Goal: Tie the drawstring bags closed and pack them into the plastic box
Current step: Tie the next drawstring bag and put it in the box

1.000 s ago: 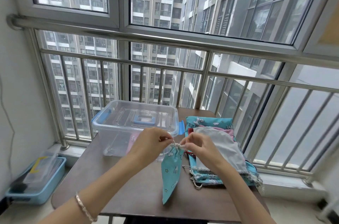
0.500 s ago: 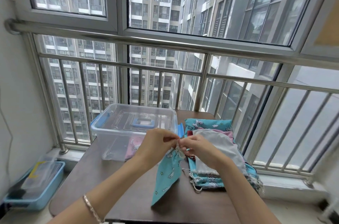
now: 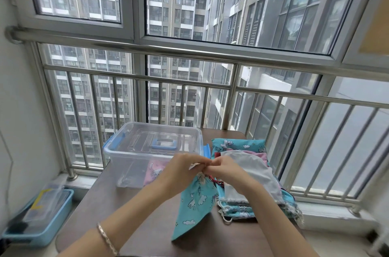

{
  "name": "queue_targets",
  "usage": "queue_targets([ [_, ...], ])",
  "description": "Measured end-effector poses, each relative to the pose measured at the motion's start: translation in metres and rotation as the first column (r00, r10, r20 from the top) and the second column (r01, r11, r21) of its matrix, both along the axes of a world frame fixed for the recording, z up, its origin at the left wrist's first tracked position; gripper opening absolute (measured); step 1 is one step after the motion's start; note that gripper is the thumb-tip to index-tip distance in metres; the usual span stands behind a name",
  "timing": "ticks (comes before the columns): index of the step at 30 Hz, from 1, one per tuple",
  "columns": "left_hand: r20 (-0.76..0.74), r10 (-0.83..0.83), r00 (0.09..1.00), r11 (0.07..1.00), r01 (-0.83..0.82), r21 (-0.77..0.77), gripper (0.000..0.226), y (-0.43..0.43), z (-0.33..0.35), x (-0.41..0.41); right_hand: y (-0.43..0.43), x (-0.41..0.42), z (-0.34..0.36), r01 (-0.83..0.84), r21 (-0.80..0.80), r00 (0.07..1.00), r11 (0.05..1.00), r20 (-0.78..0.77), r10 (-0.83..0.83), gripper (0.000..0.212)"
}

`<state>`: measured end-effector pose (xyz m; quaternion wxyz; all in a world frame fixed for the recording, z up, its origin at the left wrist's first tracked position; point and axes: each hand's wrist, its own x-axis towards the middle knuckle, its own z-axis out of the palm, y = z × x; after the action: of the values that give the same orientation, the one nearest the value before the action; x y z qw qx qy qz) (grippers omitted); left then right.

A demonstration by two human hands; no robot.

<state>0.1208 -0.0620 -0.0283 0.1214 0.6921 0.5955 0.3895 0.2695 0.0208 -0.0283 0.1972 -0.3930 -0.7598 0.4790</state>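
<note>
A turquoise drawstring bag [image 3: 194,206] printed with white unicorns and clouds hangs by its gathered neck above the brown table [image 3: 109,210]. My left hand [image 3: 181,170] and my right hand [image 3: 226,169] meet at that neck, each pinching a white cord end. The clear plastic box [image 3: 128,151] with blue latches stands behind my left hand, open, with a pink bag [image 3: 153,172] inside. A pile of flat bags [image 3: 248,164], white on top of pink and turquoise ones, lies under my right wrist.
The table stands against a steel balcony railing [image 3: 189,50] and window. On the floor at the left sits a light blue bin [image 3: 40,218] with a clear container in it. A white wall closes off the left side.
My hands have drawn closer together at the bag's neck and lifted slightly. The hanging bag has swung toward the left.
</note>
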Motion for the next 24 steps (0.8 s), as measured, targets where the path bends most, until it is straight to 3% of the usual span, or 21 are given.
queue_targets([
  [6,0.027,-0.038,0.999,0.997,0.040,-0.072,0.020,0.001,0.004,-0.010,0.001,0.006,0.002,-0.089,0.004,0.996,0.996,-0.026,0.089,0.030],
  [13,0.130,-0.005,0.991,0.981,0.030,-0.190,0.016,0.005,0.010,-0.013,-0.006,0.005,-0.002,-0.037,0.069,0.992,0.997,-0.117,0.045,0.007],
  [18,0.312,0.103,0.944,0.944,0.006,-0.331,0.029,0.010,0.011,-0.015,-0.016,-0.002,-0.011,0.086,0.250,0.978,0.964,-0.204,-0.034,0.004],
  [24,0.321,0.142,0.936,0.898,0.015,-0.440,0.035,0.011,0.015,-0.013,-0.025,-0.007,-0.019,0.114,0.510,0.982,0.852,-0.190,-0.017,0.016],
])
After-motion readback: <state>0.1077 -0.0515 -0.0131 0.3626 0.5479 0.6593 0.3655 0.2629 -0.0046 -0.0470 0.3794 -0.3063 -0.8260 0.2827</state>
